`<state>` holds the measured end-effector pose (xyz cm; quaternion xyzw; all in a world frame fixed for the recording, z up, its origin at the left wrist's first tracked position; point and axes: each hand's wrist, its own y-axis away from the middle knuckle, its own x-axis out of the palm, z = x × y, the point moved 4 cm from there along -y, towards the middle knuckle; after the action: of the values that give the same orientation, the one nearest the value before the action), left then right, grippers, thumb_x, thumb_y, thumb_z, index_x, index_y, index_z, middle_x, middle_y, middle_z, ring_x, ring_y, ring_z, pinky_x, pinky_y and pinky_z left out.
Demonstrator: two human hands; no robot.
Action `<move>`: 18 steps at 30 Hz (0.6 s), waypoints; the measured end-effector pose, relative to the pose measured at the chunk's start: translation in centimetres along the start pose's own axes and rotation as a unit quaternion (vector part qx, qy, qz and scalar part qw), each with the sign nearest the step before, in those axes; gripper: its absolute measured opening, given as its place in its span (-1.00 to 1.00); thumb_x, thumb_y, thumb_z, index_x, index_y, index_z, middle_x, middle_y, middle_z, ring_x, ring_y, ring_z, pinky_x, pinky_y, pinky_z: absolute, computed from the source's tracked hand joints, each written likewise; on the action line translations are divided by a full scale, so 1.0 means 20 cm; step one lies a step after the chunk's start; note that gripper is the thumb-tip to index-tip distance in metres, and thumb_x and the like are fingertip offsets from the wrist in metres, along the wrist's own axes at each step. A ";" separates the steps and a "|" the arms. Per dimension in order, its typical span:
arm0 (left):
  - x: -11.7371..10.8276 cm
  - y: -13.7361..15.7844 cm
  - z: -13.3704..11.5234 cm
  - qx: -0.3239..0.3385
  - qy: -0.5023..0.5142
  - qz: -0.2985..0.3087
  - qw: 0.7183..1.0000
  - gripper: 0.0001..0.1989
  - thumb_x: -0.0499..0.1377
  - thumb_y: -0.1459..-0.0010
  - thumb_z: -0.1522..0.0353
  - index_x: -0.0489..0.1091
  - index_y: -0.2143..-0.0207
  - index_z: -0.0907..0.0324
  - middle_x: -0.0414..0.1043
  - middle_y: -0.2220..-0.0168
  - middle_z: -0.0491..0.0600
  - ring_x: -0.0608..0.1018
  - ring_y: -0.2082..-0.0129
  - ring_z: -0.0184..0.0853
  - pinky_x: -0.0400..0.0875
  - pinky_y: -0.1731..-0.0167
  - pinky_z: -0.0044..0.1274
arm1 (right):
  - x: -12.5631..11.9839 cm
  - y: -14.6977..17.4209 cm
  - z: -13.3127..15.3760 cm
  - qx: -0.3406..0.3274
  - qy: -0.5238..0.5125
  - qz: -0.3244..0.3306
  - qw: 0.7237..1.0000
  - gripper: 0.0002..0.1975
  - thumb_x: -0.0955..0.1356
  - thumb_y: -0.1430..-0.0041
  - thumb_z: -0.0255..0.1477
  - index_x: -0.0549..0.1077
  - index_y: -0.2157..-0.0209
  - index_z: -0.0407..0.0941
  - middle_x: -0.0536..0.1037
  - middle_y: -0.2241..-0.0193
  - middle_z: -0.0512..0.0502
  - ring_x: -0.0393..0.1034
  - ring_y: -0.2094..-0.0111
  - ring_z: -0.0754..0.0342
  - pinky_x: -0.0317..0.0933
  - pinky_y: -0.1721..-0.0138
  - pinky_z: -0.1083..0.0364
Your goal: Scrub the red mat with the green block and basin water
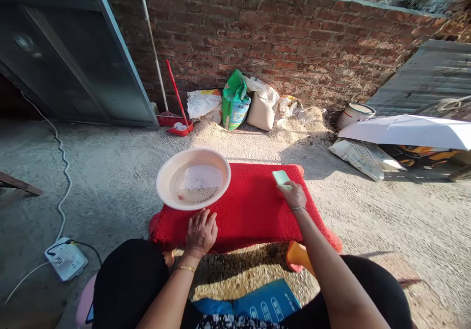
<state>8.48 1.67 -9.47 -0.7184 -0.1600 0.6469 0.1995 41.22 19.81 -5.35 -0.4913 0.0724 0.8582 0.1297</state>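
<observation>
A red fuzzy cloth (pixel 250 206) covers a low table in front of me. My left hand (pixel 201 232) lies palm down on the cloth's near edge, fingers bent slightly, with nothing visible under it. Just beyond those fingers stands a pale pink basin (pixel 165 176) with water in it, on the table's left end. Near the right side of the cloth, my right hand (pixel 294 195) grips a flat mint-green block with rounded corners (pixel 281 177). Its underside is against or close to the cloth and hidden, so its exact kind does not show.
By the brick wall (pixel 294 39) stand a green sack (pixel 235 103), a whitish sack (pixel 263 107) and a red dustpan (pixel 180 130). A white power strip (pixel 66 259) with its cord lies on the floor at left. A white board (pixel 408 130) covers items at right.
</observation>
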 end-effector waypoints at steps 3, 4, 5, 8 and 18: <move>0.00 0.00 0.00 0.001 -0.001 0.001 1.000 -0.71 0.03 -0.18 0.35 0.46 0.10 0.10 0.43 0.04 0.09 0.42 0.01 -0.13 0.25 0.06 -0.28 | 0.20 0.07 0.35 -0.081 -0.010 0.051 0.995 -0.60 0.34 0.00 -0.02 0.47 0.19 0.05 0.38 0.16 -0.02 0.38 0.21 0.07 0.20 0.21 0.11; 0.00 0.00 0.01 0.001 -0.003 0.002 1.000 -0.71 0.03 -0.18 0.35 0.46 0.10 0.10 0.43 0.04 0.09 0.42 0.02 -0.13 0.26 0.06 -0.29 | 0.26 0.09 0.45 -0.103 -0.008 0.068 0.992 -0.61 0.34 -0.01 -0.02 0.46 0.18 0.06 0.37 0.16 -0.01 0.38 0.22 0.08 0.20 0.21 0.12; 0.00 0.00 0.01 0.003 -0.005 0.002 1.000 -0.71 0.03 -0.18 0.36 0.46 0.10 0.10 0.44 0.04 0.09 0.43 0.02 -0.13 0.26 0.06 -0.29 | 0.31 0.10 0.54 -0.125 -0.004 0.084 0.989 -0.61 0.33 -0.02 -0.02 0.46 0.17 0.06 0.36 0.16 -0.01 0.38 0.23 0.09 0.20 0.22 0.12; 0.00 0.00 0.01 0.011 -0.009 0.001 1.000 -0.71 0.03 -0.18 0.36 0.46 0.10 0.09 0.44 0.04 0.07 0.43 0.01 -0.14 0.25 0.06 -0.30 | 0.40 0.11 0.71 -0.189 0.020 0.117 0.975 -0.60 0.34 -0.04 -0.05 0.42 0.12 0.07 0.34 0.14 -0.01 0.37 0.25 0.10 0.20 0.25 0.12; 0.00 0.00 0.01 0.015 -0.011 -0.013 1.000 -0.73 0.05 -0.16 0.36 0.46 0.11 0.11 0.45 0.05 0.07 0.44 0.03 -0.12 0.25 0.09 -0.30 | 0.04 -0.32 0.04 -0.010 0.054 0.027 0.998 -0.55 0.34 0.00 -0.04 0.45 0.13 0.01 0.36 0.10 -0.10 0.36 0.20 0.03 0.19 0.19 0.07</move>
<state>8.32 1.71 -9.45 -0.7060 -0.1617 0.6545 0.2169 42.12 26.18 -5.62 -0.5361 0.0842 0.8343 0.0978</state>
